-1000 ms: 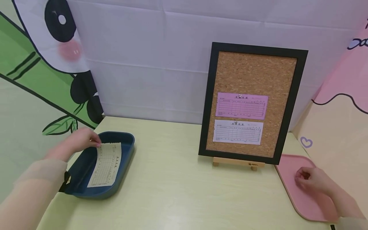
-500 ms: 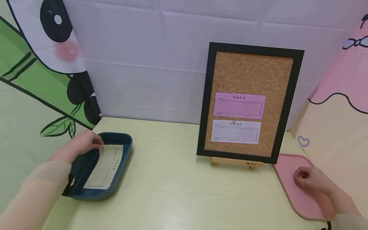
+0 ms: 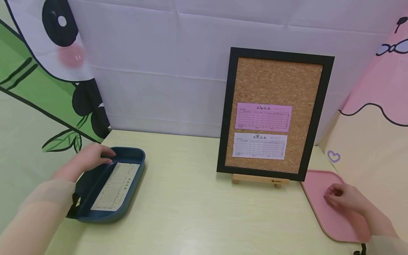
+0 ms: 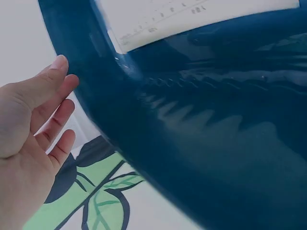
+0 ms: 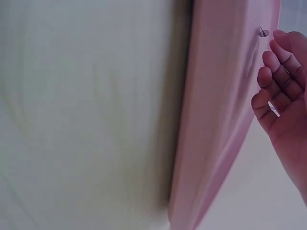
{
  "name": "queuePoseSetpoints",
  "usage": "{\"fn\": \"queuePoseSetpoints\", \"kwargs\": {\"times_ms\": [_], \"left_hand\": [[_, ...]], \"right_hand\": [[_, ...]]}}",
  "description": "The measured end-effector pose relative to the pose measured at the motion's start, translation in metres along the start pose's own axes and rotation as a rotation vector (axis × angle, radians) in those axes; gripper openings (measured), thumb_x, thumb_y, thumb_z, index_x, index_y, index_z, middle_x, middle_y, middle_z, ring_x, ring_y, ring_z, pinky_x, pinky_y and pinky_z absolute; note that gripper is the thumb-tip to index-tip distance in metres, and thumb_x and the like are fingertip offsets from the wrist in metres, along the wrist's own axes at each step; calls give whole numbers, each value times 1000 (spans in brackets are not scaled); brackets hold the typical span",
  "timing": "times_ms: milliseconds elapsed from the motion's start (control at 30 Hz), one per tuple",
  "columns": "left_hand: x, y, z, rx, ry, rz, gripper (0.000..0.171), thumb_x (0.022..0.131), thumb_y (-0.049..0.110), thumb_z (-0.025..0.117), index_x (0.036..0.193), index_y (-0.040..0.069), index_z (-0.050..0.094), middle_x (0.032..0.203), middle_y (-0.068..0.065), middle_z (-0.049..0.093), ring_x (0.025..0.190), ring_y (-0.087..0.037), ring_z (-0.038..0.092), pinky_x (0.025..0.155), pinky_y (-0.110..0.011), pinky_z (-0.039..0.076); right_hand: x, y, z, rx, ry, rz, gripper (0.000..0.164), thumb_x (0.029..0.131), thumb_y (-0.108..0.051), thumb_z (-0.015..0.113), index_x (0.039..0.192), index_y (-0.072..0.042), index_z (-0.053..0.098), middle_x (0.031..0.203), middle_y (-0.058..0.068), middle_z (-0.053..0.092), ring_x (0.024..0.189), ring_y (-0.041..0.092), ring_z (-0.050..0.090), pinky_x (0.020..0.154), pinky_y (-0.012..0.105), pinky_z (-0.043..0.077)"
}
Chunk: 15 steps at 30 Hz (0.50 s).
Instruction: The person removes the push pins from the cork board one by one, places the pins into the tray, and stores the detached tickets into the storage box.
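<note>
My left hand [image 3: 92, 156] hovers at the rim of the dark blue tray [image 3: 140, 159] with relaxed fingers, holding nothing. A pale printed receipt slip [image 3: 115, 187] lies in the tray. In the left wrist view, the slip [image 4: 192, 14] is apart from the fingertips [image 4: 58, 64]. At the far right, my right hand [image 3: 345, 200] hangs over the pink tray [image 3: 334, 226], fingers loosely curled. A small metal thumbtack [image 5: 263, 32] shows on the pink tray, just beside the fingertips in the right wrist view and apparently not gripped.
A black-framed cork board [image 3: 277, 81] stands on a small wooden easel [image 3: 259, 179]. A pink slip [image 3: 264, 117] is pinned there above a white slip [image 3: 259, 146]. The pale table [image 3: 178, 198] spans between the trays, with a printed cloth [image 3: 153, 60] behind.
My left hand has let go of the slip, which now lies lower in the blue tray. The left fingers have parted. My right hand stays over the pink tray.
</note>
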State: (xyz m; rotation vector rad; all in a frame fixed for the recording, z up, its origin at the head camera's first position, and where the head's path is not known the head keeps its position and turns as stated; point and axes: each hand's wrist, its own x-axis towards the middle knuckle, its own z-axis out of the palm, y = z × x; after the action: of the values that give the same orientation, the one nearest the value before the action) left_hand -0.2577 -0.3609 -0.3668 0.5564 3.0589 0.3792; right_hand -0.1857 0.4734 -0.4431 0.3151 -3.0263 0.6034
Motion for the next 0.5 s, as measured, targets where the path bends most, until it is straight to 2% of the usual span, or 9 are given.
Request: {"fn": "queuePoseSetpoints", "kwargs": {"times_ms": [233,500], "left_hand": [[2,14,-10,-25,27,-53,31,82,16,72,104,-5,68,100,-22,67,94,-40,61,82,-55,45],[2,37,-21,1,130,-71,33,86,19,68,110,-4,65,104,-23,66,97,-40,60,83,-57,44]], "right_hand": [[-2,-4,-10,22,11,-7,10,79,-13,74,83,-12,66,71,-10,59,64,-6,46,58,18,40],[-3,-15,-30,55,89,-74,12,78,-9,74,85,-9,65,70,-15,57,64,-5,48,58,14,39]]}}
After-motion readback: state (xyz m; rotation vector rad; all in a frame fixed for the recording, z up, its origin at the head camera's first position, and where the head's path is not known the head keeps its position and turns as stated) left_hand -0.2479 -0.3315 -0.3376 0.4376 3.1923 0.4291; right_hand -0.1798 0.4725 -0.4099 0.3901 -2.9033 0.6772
